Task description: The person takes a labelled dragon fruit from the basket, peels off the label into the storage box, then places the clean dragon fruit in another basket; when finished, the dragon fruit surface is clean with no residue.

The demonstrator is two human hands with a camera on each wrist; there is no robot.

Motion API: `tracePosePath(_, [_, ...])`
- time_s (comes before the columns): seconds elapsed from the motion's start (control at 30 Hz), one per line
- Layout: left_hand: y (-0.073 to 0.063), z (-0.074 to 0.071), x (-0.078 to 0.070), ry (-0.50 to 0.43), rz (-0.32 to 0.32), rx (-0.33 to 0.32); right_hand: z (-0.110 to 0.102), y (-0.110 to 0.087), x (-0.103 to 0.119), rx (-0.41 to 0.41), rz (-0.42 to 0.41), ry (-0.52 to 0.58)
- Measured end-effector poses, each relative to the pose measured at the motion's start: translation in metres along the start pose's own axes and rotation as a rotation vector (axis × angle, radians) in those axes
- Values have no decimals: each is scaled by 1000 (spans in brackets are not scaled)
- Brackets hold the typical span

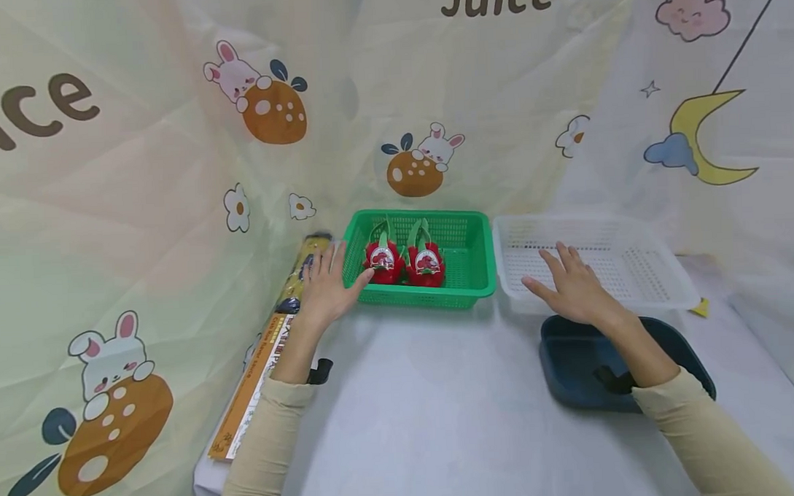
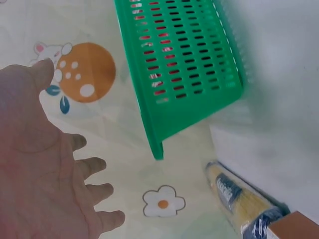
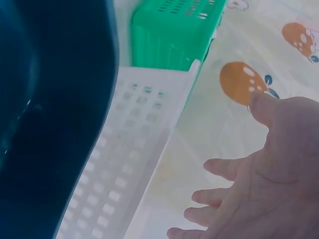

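Note:
My left hand (image 1: 329,290) is held with fingers spread by the left end of a green plastic basket (image 1: 466,264), holding nothing. In that basket lie two red dragon fruits, one on the left (image 1: 385,272) and one on the right (image 1: 427,272), with green leaf tips and round labels. My right hand (image 1: 576,289), also spread and holding nothing, appears over the front of a white plastic basket (image 1: 634,269) and the rim of a dark blue basin (image 1: 565,366). Both palms show in the wrist views, apart from the green basket wall (image 2: 199,107) and white basket (image 3: 144,124).
Along the left table edge lie a yellowish clear packet (image 1: 293,284) with blue ends and a long orange-and-white box (image 1: 254,388). A printed cloth (image 1: 497,113) hangs behind the baskets. Something small and yellow (image 1: 701,308) shows by the white basket's right corner.

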State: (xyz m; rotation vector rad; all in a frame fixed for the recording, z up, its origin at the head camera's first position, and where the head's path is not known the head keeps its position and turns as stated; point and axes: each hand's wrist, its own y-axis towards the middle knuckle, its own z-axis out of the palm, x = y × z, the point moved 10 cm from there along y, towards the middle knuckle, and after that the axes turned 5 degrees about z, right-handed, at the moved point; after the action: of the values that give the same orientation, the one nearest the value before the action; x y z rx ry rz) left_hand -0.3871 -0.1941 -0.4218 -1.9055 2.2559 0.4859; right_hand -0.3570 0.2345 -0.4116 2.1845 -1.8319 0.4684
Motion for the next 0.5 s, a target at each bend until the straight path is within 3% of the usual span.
tracePosePath(0.5, [-12,-8,27,-91,-47,-44,12,23,39,-8,-62,66])
